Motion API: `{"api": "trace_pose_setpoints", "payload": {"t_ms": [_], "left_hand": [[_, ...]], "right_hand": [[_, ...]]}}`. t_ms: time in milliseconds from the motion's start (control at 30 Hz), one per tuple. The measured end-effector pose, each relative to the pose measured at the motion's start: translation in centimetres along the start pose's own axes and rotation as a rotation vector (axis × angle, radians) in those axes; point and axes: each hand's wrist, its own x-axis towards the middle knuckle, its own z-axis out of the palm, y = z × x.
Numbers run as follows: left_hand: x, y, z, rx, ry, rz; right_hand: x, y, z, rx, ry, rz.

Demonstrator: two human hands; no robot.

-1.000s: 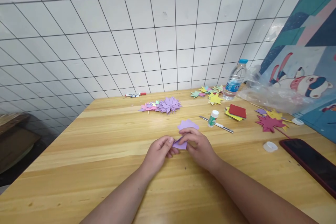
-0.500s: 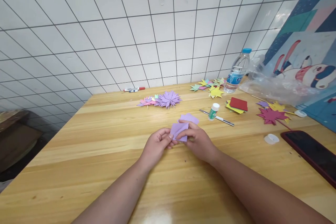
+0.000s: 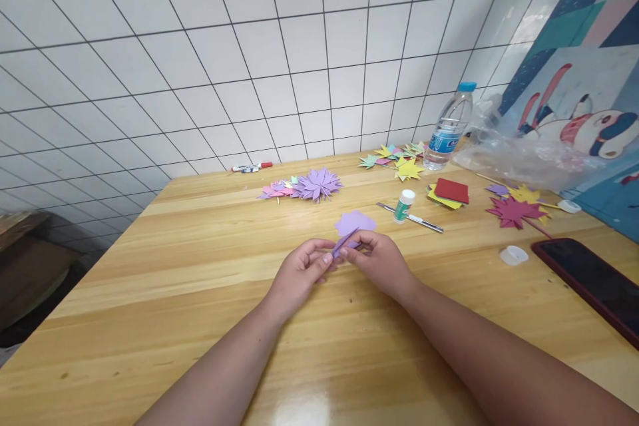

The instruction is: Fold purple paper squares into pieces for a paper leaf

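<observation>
Between my two hands is a small purple sheet of paper (image 3: pixel 344 240), partly folded, with one flap standing up. My left hand (image 3: pixel 303 269) pinches its left edge between thumb and fingers. My right hand (image 3: pixel 377 262) grips the flap and the right side. Just beyond the fingertips a lighter purple paper piece (image 3: pixel 355 221) lies on the table. A glue stick (image 3: pixel 404 206) with a white cap stands upright to the right, beside a craft knife (image 3: pixel 424 223) lying flat. Farther back sits a purple layered paper flower (image 3: pixel 318 184).
A water bottle (image 3: pixel 449 126) stands at the back right near a clear plastic bag (image 3: pixel 524 160). Red and yellow paper squares (image 3: pixel 452 191), a dark red paper star (image 3: pixel 516 212), a white cap (image 3: pixel 514 255) and a phone (image 3: pixel 592 286) lie right. Markers (image 3: pixel 252 167) lie by the tiled wall.
The purple sheet was lying flatter, facing me; now its right part is lifted and folded over toward the left. My right fingers have moved from its face to the flap.
</observation>
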Motion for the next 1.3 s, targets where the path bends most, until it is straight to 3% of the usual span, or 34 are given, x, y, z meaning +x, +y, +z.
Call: {"api": "trace_pose_setpoints", "payload": {"t_ms": [167, 367, 700, 1000, 1133, 1300], "left_hand": [[0.07, -0.04, 0.17, 0.105, -0.006, -0.027], [0.0, 0.08, -0.15, 0.062, 0.002, -0.035], [0.15, -0.12, 0.34, 0.121, 0.048, -0.006], [0.02, 0.48, 0.28, 0.074, -0.007, -0.006], [0.13, 0.17, 0.68, 0.103, 0.042, 0.026], [0.24, -0.11, 0.6, 0.049, 0.131, 0.019]], "right_hand": [[-0.02, -0.2, 0.05, -0.043, 0.052, -0.014], [0.02, -0.21, -0.09, -0.051, 0.089, 0.005], [-0.17, -0.23, 0.33, -0.068, 0.071, 0.011], [-0.17, -0.34, 0.34, -0.059, 0.066, 0.004], [-0.43, -0.26, 0.57, -0.066, 0.023, -0.027], [-0.61, -0.21, 0.69, 0.036, 0.116, -0.029]]}}
